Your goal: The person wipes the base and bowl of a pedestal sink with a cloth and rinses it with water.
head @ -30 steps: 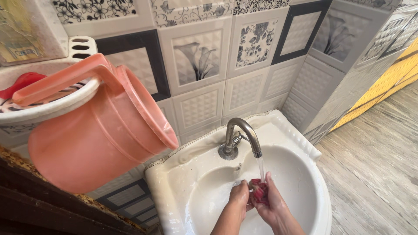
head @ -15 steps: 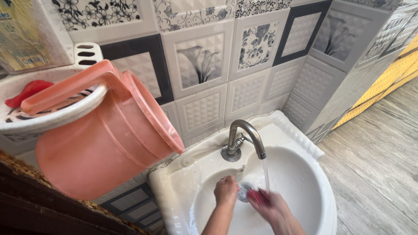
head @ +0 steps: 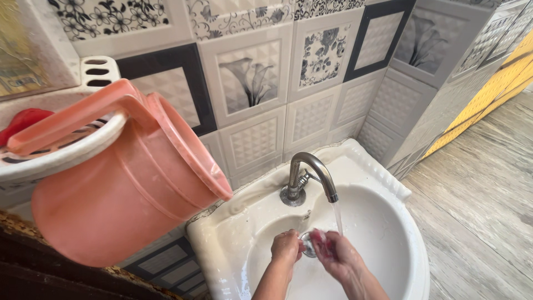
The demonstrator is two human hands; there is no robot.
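My left hand [head: 286,247] and my right hand [head: 337,256] are together inside the white basin [head: 388,194], just under the curved metal tap [head: 311,172]. Water runs from the spout onto my right hand. A small red cloth-like thing [head: 318,239] is pinched in my right hand's fingers. My left hand is curled and touches its other side, over the metal drain [head: 307,244]. Whether my left hand also grips it is hidden.
A large orange plastic jug [head: 122,189] hangs tilted by its handle from a white wall shelf [head: 66,150] at the left, its rim close to the basin's left corner. Patterned tiles cover the wall behind. A wood-look floor [head: 488,194] lies to the right.
My hands went apart and then came together again beneath the tap. The red thing is now more tightly bunched between them. The view shifted slightly.
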